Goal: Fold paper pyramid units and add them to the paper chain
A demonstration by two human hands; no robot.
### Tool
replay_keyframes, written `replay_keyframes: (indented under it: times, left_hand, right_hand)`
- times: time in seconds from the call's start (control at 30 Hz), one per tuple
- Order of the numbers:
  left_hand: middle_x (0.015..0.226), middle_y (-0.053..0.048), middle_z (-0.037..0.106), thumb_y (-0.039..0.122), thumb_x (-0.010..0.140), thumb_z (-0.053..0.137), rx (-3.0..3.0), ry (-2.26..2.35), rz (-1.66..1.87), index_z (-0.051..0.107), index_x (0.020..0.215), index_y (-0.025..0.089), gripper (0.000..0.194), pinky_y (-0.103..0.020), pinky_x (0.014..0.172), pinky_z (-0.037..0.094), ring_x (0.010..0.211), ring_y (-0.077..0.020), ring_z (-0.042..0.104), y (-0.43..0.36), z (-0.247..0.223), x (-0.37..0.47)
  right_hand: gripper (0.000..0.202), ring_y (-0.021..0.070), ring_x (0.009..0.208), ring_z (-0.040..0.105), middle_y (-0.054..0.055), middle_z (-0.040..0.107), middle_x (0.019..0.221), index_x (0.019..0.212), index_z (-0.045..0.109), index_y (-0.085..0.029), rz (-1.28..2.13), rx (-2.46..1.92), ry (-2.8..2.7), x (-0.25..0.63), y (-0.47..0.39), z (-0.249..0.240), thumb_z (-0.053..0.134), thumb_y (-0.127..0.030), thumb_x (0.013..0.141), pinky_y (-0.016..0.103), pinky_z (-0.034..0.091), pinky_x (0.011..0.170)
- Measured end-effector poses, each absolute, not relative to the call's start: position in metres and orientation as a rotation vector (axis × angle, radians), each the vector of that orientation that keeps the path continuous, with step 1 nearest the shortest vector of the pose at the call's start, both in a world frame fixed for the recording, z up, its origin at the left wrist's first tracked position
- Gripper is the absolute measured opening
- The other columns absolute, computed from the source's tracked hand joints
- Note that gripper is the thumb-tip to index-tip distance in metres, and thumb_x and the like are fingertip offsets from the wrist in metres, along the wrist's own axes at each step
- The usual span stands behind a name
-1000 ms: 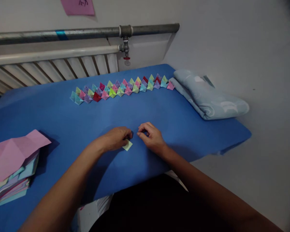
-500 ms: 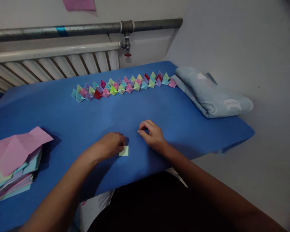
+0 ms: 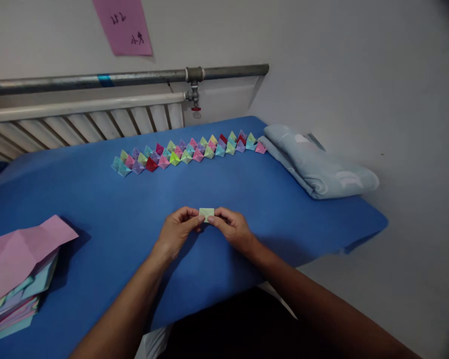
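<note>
A small pale green square of paper [image 3: 206, 212] is held up between both hands, just above the blue tabletop [image 3: 134, 289]. My left hand [image 3: 177, 229] pinches its left edge, thumb on the near side. On the opposite edge my right hand [image 3: 234, 228] grips with thumb and fingers in the same way. Beyond the hands, several small folded paper pieces [image 3: 186, 156] in many colours stand in staggered rows across the surface.
A stack of coloured paper [image 3: 18, 314] with a creased pink sheet [image 3: 26, 257] on top lies at the left. At the right is a folded grey-blue blanket [image 3: 322, 169] against the wall. A radiator [image 3: 82, 107] and a metal pipe [image 3: 145, 77] run along the back.
The green paper has gone from lying under my left hand to being held by both hands. My right hand has come in to its right edge. The view has tilted up a little.
</note>
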State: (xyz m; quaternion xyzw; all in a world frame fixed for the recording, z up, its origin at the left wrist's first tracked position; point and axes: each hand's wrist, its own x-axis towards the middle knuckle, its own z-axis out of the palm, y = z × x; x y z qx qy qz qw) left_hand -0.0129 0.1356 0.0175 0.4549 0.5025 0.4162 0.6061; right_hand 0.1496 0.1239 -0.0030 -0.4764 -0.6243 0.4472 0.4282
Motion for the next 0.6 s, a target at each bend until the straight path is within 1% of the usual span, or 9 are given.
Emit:
replay_keyframes:
  times: [0.2,0.33,0.4,0.5,0.6]
  left_hand:
    - [0.063,0.002,0.06,0.033,0.06,0.077,1.013,1.134,1.0,0.061,0.069,0.017,0.024,-0.027,0.059,0.043,0.055,-0.0091,0.052,0.13,0.014,-0.009]
    - [0.06,0.003,0.058,0.032,0.063,0.074,1.06,1.113,0.968,0.06,0.07,0.017,0.021,-0.026,0.059,0.042,0.055,-0.0093,0.051,0.13,0.013,-0.009]
    - [0.062,0.003,0.058,0.03,0.066,0.072,1.129,1.109,0.952,0.061,0.073,0.018,0.019,-0.026,0.061,0.042,0.058,-0.0094,0.052,0.13,0.013,-0.011]
    - [0.068,0.002,0.06,0.03,0.07,0.068,1.333,1.116,0.93,0.065,0.078,0.018,0.015,-0.026,0.062,0.042,0.063,-0.0103,0.053,0.132,0.013,-0.016]
    - [0.069,0.002,0.062,0.03,0.074,0.065,1.576,1.13,0.9,0.066,0.079,0.019,0.011,-0.027,0.062,0.042,0.064,-0.0119,0.054,0.132,0.012,-0.022]
  right_hand:
    - [0.02,0.011,0.06,0.041,-0.004,0.044,0.062,0.068,0.053,-0.02,1.091,-1.217,-1.559,0.151,0.125,-0.004,0.054,-0.036,0.081,0.024,0.036,0.059]
    - [0.021,0.0104,0.057,0.04,-0.005,0.042,0.06,0.064,0.049,-0.02,0.999,-1.231,-1.593,0.151,0.124,-0.004,0.053,-0.032,0.081,0.024,0.034,0.057]
    - [0.021,0.0101,0.056,0.039,-0.005,0.041,0.059,0.063,0.049,-0.02,0.946,-1.228,-1.625,0.15,0.123,-0.005,0.052,-0.03,0.081,0.024,0.033,0.056]
    - [0.019,0.0101,0.054,0.039,-0.005,0.041,0.057,0.064,0.051,-0.02,0.797,-1.221,-1.723,0.149,0.12,-0.007,0.053,-0.026,0.082,0.024,0.032,0.055]
    - [0.017,0.0114,0.058,0.044,-0.003,0.048,0.06,0.069,0.056,-0.02,0.59,-1.175,-1.838,0.148,0.117,-0.01,0.053,-0.023,0.085,0.025,0.035,0.059]
